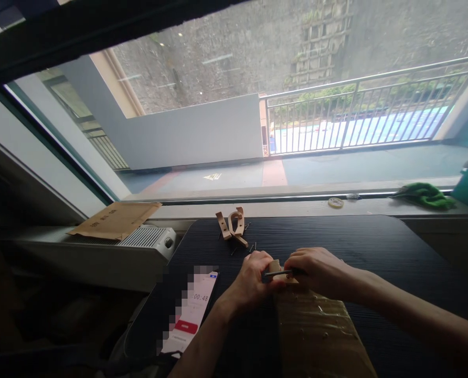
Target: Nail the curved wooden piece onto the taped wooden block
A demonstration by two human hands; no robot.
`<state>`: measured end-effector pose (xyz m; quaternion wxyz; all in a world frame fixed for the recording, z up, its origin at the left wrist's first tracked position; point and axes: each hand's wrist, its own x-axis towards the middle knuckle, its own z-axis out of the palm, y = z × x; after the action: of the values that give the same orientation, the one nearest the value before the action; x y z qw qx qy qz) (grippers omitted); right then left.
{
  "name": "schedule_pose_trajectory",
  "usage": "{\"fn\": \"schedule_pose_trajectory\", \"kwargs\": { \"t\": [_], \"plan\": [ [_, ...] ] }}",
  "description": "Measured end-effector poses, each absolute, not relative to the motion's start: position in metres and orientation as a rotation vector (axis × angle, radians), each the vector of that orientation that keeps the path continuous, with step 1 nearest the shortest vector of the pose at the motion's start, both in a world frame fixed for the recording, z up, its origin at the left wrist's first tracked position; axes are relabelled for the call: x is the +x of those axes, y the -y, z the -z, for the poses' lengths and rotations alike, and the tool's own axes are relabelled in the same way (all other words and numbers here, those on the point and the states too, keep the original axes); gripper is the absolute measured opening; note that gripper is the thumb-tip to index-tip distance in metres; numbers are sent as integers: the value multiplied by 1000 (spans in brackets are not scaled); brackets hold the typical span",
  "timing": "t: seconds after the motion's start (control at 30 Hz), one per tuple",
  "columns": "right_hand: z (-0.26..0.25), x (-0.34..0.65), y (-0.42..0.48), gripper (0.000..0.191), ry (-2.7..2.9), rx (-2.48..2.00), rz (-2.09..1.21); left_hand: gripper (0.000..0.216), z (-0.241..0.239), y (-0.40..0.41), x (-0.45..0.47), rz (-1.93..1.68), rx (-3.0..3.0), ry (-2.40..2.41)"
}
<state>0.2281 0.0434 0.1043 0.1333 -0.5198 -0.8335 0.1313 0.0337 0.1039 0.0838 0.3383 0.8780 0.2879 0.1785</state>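
I note, clocked from the left hand (254, 274), a phone (197, 302) at eight, wooden parts (225, 227) at eleven. That hand grips a block (275, 266) at three; the right hand (315, 268) pinches what seems a screwdriver (280, 272) across it. Box (320, 331), four o'clock.

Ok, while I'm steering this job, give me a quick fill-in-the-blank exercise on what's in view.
1. The left hand holds a pale piece made of ____.
2. The right hand grips a thin tool pointing toward the picture's ____ side.
3. The big digits on the phone end in ____.
4. The cloth on the windowsill is coloured ____.

Missing words: wood; left; 48; green.
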Motion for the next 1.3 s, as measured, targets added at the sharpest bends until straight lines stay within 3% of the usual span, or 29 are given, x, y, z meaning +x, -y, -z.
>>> {"fn": "schedule_pose_trajectory", "kwargs": {
  "t": [0.43, 0.63, 0.97, 1.3],
  "plan": [
    [-100, 226, -45, 21, 2449, -1466, -383, 21, -78, -102, 36, -557, 2151, -718],
    [-99, 228, -40, 17, 2424, -1503, -340, 41, -59, -89, 49, -700, 1670, -695],
    [-100, 229, -37, 15, 2404, -1529, -346, 21, -59, -86, 51, -737, 1823, -783],
    [-101, 229, -36, 19, 2390, -1503, -394, 25, -63, -87, 52, -659, 1665, -769]
  ]
}}
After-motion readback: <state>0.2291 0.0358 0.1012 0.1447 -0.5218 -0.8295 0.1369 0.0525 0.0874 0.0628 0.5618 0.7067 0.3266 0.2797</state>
